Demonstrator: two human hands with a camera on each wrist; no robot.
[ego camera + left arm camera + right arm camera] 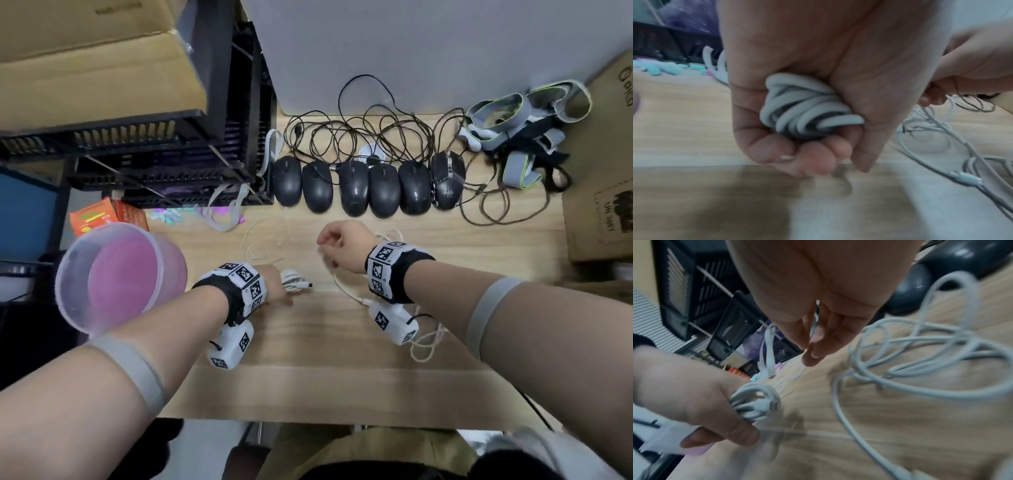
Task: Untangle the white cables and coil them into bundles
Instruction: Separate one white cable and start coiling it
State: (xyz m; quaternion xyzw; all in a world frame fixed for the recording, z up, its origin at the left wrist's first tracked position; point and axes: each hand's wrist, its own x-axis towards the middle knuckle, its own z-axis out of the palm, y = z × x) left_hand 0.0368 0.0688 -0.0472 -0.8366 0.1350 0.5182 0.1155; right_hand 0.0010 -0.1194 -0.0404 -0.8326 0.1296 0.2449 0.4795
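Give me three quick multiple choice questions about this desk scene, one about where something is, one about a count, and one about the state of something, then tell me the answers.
1. Where does the pink plastic tub sit relative to the left hand?
A. On the person's left of it
B. On the person's right of it
C. Behind the row of mice

2. How many black computer mice lie in the row?
A. Four
B. Six
C. Eight

3. What state is the white cable in the left hand in?
A. Stretched out straight
B. Wound into a coiled bundle
C. Cut into pieces

Answers: 1 A, the head view shows the tub at the desk's left edge beyond the left wrist. 2 B, six mice lie side by side. 3 B, the left wrist view shows the fingers curled round stacked loops, while a loose white cable lies uncoiled nearby.
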